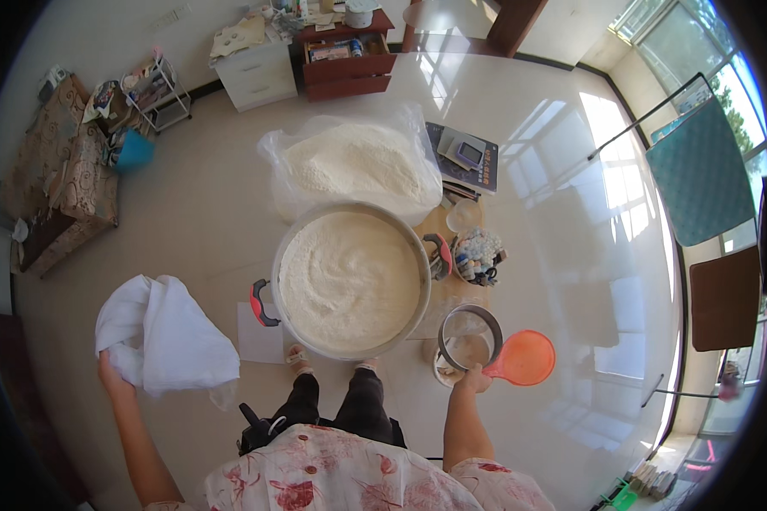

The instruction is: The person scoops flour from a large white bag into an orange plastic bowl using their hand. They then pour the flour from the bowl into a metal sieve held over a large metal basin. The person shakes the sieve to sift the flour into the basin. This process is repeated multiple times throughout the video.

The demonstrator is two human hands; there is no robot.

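A large round metal pot (424,287) stands before me, filled with pale flour (348,281) whose surface is swirled. Red-and-black handles stick out at its sides. Out to the left, my left hand (116,378) grips a bunched white cloth (166,338), with a bit of clear plastic hanging below it. My right hand (476,381), right of the pot, holds an orange plastic scoop (524,359) by its handle. Against those fingers is a round metal-rimmed sieve (445,348); whether they also grip its rim is unclear. Under the sieve, partly hidden, sits a pale container (446,375).
Behind the pot lies an open clear plastic bag of flour (364,160). To its right are a dark book (489,172) with a small device on top, a clear bowl (464,216) and a basket of small items (479,255). A white sheet (260,342) lies left of the pot.
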